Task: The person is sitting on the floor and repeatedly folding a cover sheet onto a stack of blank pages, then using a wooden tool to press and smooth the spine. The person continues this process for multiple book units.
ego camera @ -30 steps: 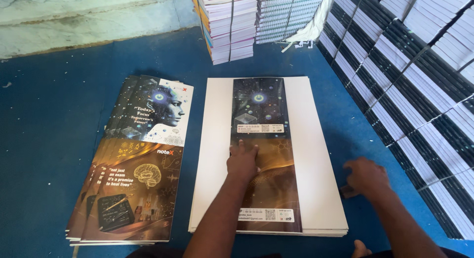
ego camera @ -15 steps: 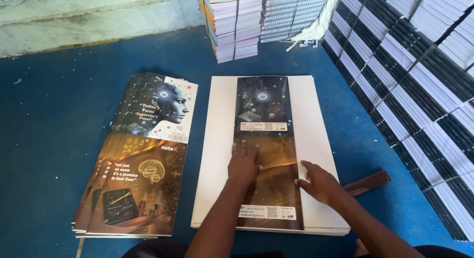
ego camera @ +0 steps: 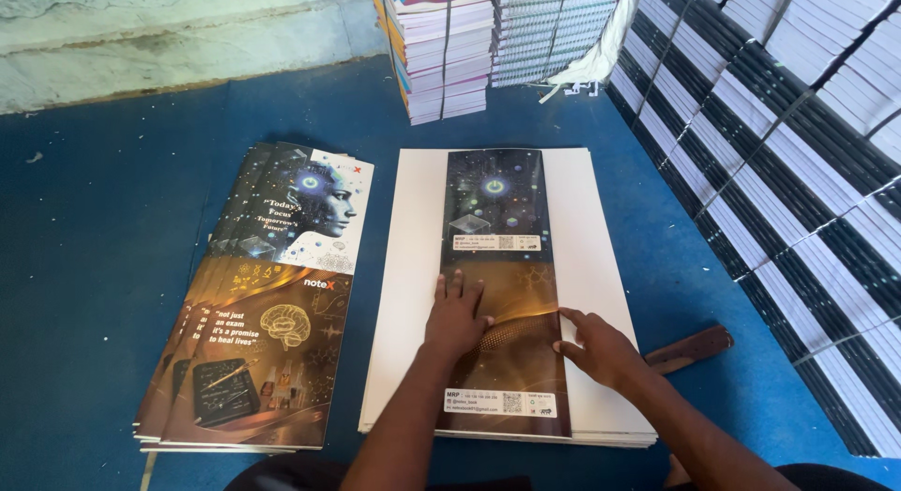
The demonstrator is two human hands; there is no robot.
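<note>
Cover strip [ego camera: 502, 284] pressed flat on a white sheet stack [ego camera: 413, 266], both hands on it.

The long dark printed strip lies lengthwise down the middle of the stack, which sits on a blue floor [ego camera: 103, 219]. The left hand [ego camera: 455, 313] rests palm down on the strip's lower half, fingers spread and open, gripping nothing. The right hand [ego camera: 596, 345] is just right of it, fingers stretched flat, their tips at the strip's right edge where it meets the white sheet; it too holds nothing. Left of the stack, apart from it, lies a fanned pile of printed covers [ego camera: 258, 303]. A brown wooden tool [ego camera: 690, 348] lies on the floor just right of the stack, beside the right wrist. Beyond the stack's far end stand bundled book piles [ego camera: 450, 45], and more bundles [ego camera: 798, 172] line the right.
</note>
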